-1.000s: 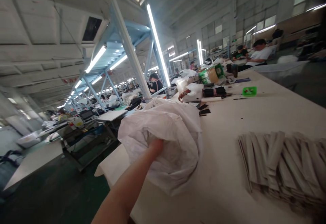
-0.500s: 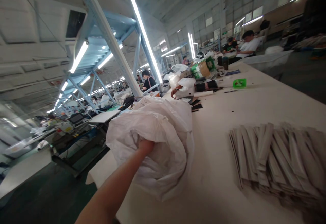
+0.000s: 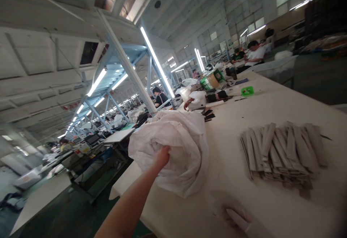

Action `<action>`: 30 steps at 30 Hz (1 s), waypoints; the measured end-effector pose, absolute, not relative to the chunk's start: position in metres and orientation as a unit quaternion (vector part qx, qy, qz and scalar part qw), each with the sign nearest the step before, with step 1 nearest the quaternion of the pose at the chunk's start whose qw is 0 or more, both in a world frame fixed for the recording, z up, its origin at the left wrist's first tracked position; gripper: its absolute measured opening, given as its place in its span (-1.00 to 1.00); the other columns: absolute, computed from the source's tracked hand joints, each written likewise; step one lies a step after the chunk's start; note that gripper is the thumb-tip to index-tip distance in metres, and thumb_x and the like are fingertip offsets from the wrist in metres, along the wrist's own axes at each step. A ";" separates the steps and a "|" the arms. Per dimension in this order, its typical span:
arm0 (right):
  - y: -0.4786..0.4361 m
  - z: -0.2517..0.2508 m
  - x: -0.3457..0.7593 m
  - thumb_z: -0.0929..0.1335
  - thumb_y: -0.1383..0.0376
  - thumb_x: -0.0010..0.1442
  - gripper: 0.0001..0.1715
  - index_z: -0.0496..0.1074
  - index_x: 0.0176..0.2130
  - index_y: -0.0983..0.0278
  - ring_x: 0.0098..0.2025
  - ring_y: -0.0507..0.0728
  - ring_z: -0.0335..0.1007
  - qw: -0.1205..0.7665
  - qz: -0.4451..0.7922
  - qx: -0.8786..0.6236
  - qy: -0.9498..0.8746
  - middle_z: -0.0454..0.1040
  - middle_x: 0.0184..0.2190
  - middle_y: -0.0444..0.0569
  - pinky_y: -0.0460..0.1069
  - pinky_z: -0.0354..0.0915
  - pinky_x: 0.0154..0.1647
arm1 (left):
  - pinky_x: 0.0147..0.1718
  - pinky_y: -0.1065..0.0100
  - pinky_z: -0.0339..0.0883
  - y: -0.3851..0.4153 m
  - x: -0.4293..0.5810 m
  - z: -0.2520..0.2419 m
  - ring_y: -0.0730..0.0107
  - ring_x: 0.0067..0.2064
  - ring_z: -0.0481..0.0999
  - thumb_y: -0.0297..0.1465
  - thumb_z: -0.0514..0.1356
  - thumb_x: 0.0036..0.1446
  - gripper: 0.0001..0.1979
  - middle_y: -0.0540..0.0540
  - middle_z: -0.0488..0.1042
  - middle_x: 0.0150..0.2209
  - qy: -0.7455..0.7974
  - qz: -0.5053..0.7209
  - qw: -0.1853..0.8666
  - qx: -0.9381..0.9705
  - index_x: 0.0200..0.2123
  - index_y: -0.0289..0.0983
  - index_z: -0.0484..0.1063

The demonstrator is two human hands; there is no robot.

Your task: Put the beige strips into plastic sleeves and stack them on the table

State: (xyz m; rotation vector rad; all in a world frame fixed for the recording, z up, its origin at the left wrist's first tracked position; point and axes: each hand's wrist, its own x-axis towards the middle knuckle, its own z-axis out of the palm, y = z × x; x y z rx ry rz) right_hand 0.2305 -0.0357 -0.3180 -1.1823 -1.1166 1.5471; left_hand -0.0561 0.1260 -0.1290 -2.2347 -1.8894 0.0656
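Note:
A crumpled white sack [image 3: 189,140] sits on the table with its mouth facing me. My left hand [image 3: 162,158] is at that mouth, its fingers curled in and partly hidden; what they hold, if anything, does not show. Low in the view, blurred by motion, my right hand [image 3: 248,214] seems closed around a pale strip [image 3: 238,219]. To the right lies a pile of flat grey-beige strips [image 3: 282,155], overlapping one another and apart from both hands.
The pale tabletop [image 3: 222,147] runs away to the right. Farther along it are a green tray [image 3: 247,91], black pieces [image 3: 208,114], white plastic bags [image 3: 197,100] and a green-brown box [image 3: 211,81]. A blue-white metal frame [image 3: 127,63] rises beyond; several people sit farther off.
My left hand has drawn back from inside the sack, so more of it shows. My right hand has come into view at the bottom. The camera view has shifted.

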 end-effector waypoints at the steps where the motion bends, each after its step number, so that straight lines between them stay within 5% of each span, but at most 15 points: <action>1: -0.036 -0.317 0.229 0.32 0.02 -0.02 -0.55 0.57 -0.22 0.18 -0.10 0.27 0.48 0.440 0.631 -0.465 -0.439 0.55 -0.12 0.03 0.09 0.36 -0.03 | -0.11 0.11 0.37 0.121 -0.055 -0.123 0.24 -0.06 0.43 -0.29 0.12 0.21 -0.67 -0.15 0.37 0.01 -0.639 0.014 0.121 -0.759 0.01 -0.28 0.33; 5: -0.038 -0.307 0.225 0.35 0.04 -0.09 -0.56 0.58 -0.27 0.22 -0.11 0.27 0.48 0.467 0.624 -0.467 -0.418 0.57 -0.17 0.06 0.09 0.37 -0.07 | -0.09 0.10 0.36 0.103 -0.045 -0.110 0.26 -0.05 0.43 -0.30 0.11 0.22 -0.69 -0.16 0.37 0.02 -0.620 0.020 0.162 -0.767 0.01 -0.26 0.32; 10: -0.037 -0.296 0.226 0.38 0.00 -0.21 -0.50 0.56 -0.31 0.23 -0.34 0.26 0.52 0.448 0.665 -0.457 -0.384 0.60 -0.38 0.05 0.10 0.42 -0.27 | -0.14 0.13 0.39 0.086 -0.031 -0.105 0.29 -0.11 0.46 -0.30 0.12 0.21 -0.71 -0.14 0.41 -0.06 -0.590 0.111 0.171 -0.781 -0.04 -0.29 0.35; 15: -0.038 -0.292 0.225 0.40 0.00 -0.22 -0.49 0.54 -0.30 0.26 -0.18 0.27 0.50 0.459 0.672 -0.445 -0.374 0.58 -0.24 0.08 0.08 0.39 -0.15 | -0.16 0.15 0.40 0.096 -0.029 -0.085 0.29 -0.12 0.46 -0.29 0.13 0.21 -0.69 -0.14 0.42 -0.07 -0.593 0.165 0.222 -0.756 -0.03 -0.31 0.34; 22: -0.039 -0.281 0.230 0.42 0.01 -0.21 -0.53 0.52 -0.32 0.24 -0.32 0.24 0.50 0.441 0.697 -0.454 -0.338 0.59 -0.40 0.03 0.07 0.38 -0.26 | -0.17 0.16 0.41 0.115 -0.028 -0.050 0.31 -0.14 0.47 -0.29 0.13 0.20 -0.71 -0.12 0.43 -0.09 -0.573 0.183 0.284 -0.746 -0.05 -0.32 0.36; 30: -0.043 -0.288 0.232 0.41 0.04 -0.12 -0.55 0.52 -0.27 0.26 -0.16 0.26 0.49 0.435 0.701 -0.451 -0.340 0.58 -0.23 0.08 0.07 0.37 -0.10 | -0.31 0.22 0.36 0.100 -0.025 -0.016 0.16 -0.22 0.53 -0.52 -0.03 0.22 -0.75 -0.26 0.46 -0.23 -0.543 0.157 0.335 -0.754 -0.13 -0.33 0.41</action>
